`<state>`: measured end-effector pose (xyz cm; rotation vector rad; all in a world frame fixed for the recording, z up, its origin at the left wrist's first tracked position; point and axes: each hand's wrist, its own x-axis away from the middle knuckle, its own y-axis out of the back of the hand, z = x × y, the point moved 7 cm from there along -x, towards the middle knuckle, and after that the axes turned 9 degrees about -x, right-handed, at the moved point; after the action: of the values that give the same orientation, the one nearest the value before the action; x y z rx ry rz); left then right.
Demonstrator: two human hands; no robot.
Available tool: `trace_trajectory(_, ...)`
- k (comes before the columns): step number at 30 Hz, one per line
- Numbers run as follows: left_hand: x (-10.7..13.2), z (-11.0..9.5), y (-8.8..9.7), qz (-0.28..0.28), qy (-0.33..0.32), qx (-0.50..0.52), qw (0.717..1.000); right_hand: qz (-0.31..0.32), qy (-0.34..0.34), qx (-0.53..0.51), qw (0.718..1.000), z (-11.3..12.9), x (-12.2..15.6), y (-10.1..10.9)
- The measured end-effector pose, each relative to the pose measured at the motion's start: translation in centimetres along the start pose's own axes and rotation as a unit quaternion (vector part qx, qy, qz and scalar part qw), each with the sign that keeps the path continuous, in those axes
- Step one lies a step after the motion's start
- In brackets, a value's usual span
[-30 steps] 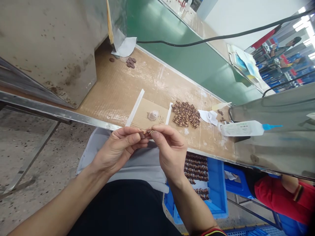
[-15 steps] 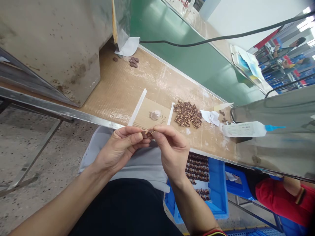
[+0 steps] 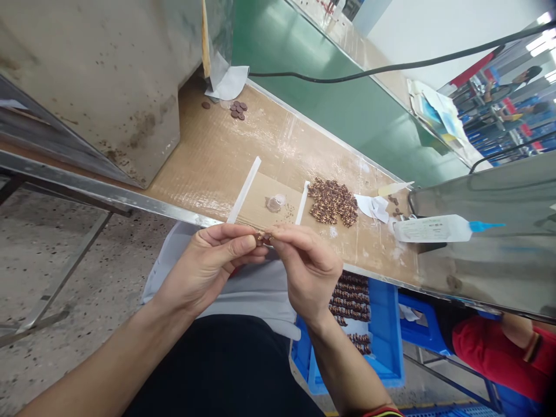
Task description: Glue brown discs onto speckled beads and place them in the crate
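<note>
My left hand and my right hand meet fingertip to fingertip just below the bench's front edge, both pinched on one small brown part with gold pins. A heap of the same brown parts lies on the cardboard-covered bench just beyond my right hand. Between two white strips sit a small clear cup and a few tiny dark bits. Under my right wrist a blue bin holds rows of brown parts.
A white glue bottle with a blue tip lies at the right by a metal housing. Several brown discs lie at the back near a grey metal box. A green conveyor runs behind. A person's red sleeve shows lower right.
My hands have stayed together on the small part; the right hand's fingers have shifted slightly around it. The view has drifted a little.
</note>
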<state>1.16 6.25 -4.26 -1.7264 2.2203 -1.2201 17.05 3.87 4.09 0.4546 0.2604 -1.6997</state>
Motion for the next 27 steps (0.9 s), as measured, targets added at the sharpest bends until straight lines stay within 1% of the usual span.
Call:
trace_trajectory(5, 0.0, -0.2, 0.1, -0.005, 0.001, -0.011, 1.0, 0.005, 0.018, 0.015, 1.0, 0.1, 0.0, 0.0)
trace_trajectory(10, 0.1, -0.2, 0.1, -0.024, -0.004, -0.027, 0.999, -0.008, 0.037, 0.041, 0.998, 0.2, 0.3, 0.1)
trace_trajectory(18, -0.2, 0.3, -0.1, -0.053, -0.001, -0.037, 0.998, -0.012, 0.069, 0.062, 0.996, 0.0, 0.8, 0.3)
trace_trajectory(20, -0.4, 0.6, -0.1, -0.059, 0.002, -0.037, 0.998, -0.014, 0.064, 0.066, 0.996, -0.4, 0.9, 0.5)
trace_trajectory(23, -0.7, 1.3, 0.0, -0.07, 0.001, -0.047, 0.996, -0.016, 0.039, 0.071, 0.997, -1.2, 1.1, 0.9)
trace_trajectory(25, -0.9, 1.6, 0.0, -0.071, -0.005, -0.07, 0.995, -0.021, 0.022, 0.069, 0.997, -1.6, 1.4, 1.2)
trace_trajectory(27, -1.3, 2.0, -0.4, -0.059, -0.007, -0.107, 0.992, -0.03, 0.009, 0.067, 0.997, -2.0, 1.7, 2.1)
